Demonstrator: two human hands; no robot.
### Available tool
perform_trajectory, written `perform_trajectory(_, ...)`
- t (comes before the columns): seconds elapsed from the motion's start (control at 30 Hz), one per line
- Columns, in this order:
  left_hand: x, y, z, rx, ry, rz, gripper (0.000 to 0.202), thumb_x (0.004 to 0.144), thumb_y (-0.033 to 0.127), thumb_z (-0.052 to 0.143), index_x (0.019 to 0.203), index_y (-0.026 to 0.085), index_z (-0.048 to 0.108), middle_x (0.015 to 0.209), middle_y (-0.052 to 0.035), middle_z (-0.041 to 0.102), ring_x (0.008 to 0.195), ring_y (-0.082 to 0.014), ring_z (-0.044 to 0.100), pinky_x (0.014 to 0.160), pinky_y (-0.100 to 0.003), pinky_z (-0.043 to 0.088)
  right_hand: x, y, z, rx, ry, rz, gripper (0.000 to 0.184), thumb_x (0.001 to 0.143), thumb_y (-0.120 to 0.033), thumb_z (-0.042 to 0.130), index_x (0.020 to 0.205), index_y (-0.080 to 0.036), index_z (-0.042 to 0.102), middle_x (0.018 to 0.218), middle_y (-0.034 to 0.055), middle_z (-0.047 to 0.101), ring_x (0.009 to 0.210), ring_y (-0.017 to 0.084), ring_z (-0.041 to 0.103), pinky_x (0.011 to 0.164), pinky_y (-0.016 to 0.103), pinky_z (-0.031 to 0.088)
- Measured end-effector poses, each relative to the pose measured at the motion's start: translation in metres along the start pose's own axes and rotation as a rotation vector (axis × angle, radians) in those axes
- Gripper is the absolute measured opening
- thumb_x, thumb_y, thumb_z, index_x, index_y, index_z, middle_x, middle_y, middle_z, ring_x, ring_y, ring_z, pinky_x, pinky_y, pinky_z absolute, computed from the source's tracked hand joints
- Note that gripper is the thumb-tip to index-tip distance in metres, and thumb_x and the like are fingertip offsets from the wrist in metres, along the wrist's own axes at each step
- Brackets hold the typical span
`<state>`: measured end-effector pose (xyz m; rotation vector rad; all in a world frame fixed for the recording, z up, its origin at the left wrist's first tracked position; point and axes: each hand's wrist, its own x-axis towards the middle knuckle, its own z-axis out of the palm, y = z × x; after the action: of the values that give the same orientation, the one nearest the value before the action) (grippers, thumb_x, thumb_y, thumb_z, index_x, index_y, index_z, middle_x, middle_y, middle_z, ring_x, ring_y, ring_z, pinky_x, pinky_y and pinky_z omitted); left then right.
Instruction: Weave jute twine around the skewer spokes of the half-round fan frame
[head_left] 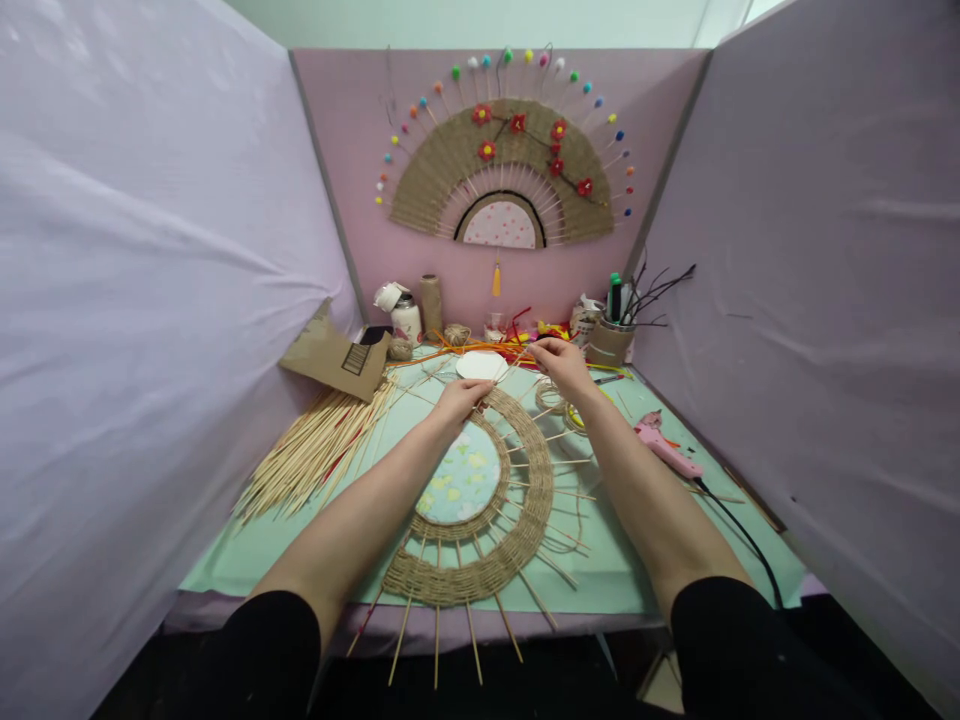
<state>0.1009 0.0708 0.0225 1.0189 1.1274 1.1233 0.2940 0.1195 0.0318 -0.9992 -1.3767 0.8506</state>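
A half-woven jute fan (517,530) lies on the green mat, its wooden skewers radiating out around a pale flowered half-disc (465,485). My left hand (461,400) rests at the fan's far edge, fingers pinched together on the weave or a skewer there. My right hand (561,365) is raised a little beyond the fan, fingers closed on a thin strand of jute twine that runs back toward the weave. A white round disc (481,366) lies between the two hands.
A bundle of loose skewers (315,450) and a cardboard piece (337,355) lie at the left. A pink glue gun (664,447) with a black cord lies at the right. Twine spools, a jar and a tool cup (609,335) line the back. A finished fan (504,170) hangs on the wall.
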Motion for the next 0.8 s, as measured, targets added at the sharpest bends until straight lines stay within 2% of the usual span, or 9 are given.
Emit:
perform_trajectory(0.1,0.001,0.0,-0.005,-0.029,-0.006,0.008,0.018,0.065,0.023,0.072,0.078,0.01,0.071,0.054,-0.0006,0.059,0.042,-0.005,0.043,0.043,-0.02,0.033,-0.009,0.004,-0.01,0.002,-0.079,0.039,0.032,0.065,-0.046,0.069,0.073,-0.016,0.063,0.049,-0.0047,0.044,0.046,0.007,0.034,0.044,0.022,0.025)
perform_trajectory(0.23,0.003,0.0,-0.011,-0.059,-0.015,0.005,0.017,0.067,0.02,0.071,0.08,0.009,0.071,0.055,-0.0011,0.06,0.041,-0.0048,0.043,0.042,-0.019,0.032,-0.018,0.02,-0.018,0.141,-0.177,0.194,0.037,0.065,-0.05,0.069,0.081,-0.017,0.064,0.056,-0.0038,0.048,0.047,0.006,0.036,0.043,0.021,0.023)
perform_trajectory(0.4,0.003,0.002,-0.021,-0.112,-0.041,0.044,0.021,0.065,0.02,0.073,0.084,0.009,0.071,0.062,-0.0025,0.063,0.042,-0.0047,0.045,0.041,-0.019,0.033,-0.027,0.03,-0.012,0.321,-0.277,0.372,0.046,0.073,-0.062,0.057,0.088,-0.018,0.065,0.063,-0.0002,0.055,0.052,0.008,0.044,0.044,0.019,0.029)
perform_trajectory(0.63,0.003,0.002,-0.04,-0.16,-0.057,0.026,0.024,0.067,0.021,0.072,0.088,0.01,0.071,0.07,-0.0044,0.065,0.046,-0.005,0.047,0.042,-0.019,0.033,-0.039,0.025,-0.003,0.364,-0.471,0.561,0.055,0.08,-0.063,0.048,0.073,-0.013,0.068,0.06,0.0046,0.058,0.055,0.01,0.05,0.049,0.021,0.036)
perform_trajectory(0.8,0.0,0.005,-0.047,-0.21,-0.2,-0.027,0.026,0.066,0.021,0.071,0.09,0.01,0.07,0.069,-0.0032,0.064,0.048,-0.0055,0.047,0.045,-0.019,0.035,-0.042,0.025,0.002,0.401,-0.56,0.606,0.052,0.082,-0.061,0.047,0.073,-0.014,0.068,0.063,0.0049,0.06,0.062,0.012,0.052,0.057,0.022,0.039)
